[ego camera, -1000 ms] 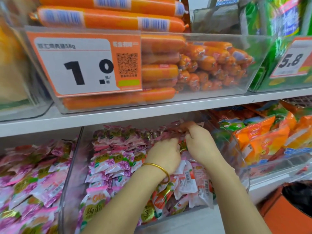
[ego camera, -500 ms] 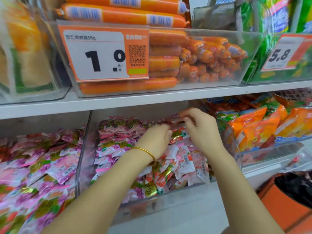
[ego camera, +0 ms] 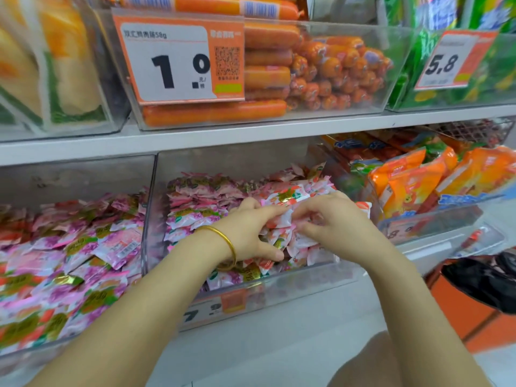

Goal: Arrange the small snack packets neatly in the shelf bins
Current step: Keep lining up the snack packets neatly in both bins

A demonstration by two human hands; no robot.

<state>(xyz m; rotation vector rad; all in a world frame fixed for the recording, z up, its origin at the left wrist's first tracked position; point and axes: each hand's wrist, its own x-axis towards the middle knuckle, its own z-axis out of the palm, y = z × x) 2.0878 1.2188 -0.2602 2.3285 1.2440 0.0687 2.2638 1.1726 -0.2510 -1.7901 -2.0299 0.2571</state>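
The snack packets (ego camera: 192, 219) are thin, shiny, crinkly plastic with gold foil patches, and they lie in a bin (ego camera: 149, 219) of clear, hard, smooth plastic. The sausages (ego camera: 215, 114) above have a tight, glossy orange plastic skin. The price tag (ego camera: 167, 60) looks like flat, dull paper, and the shelf (ego camera: 251, 135) edge is smooth and white. The bangle (ego camera: 226, 238) on the wrist is shiny yellow metal, and the orange bags (ego camera: 405, 182) are glossy plastic too.
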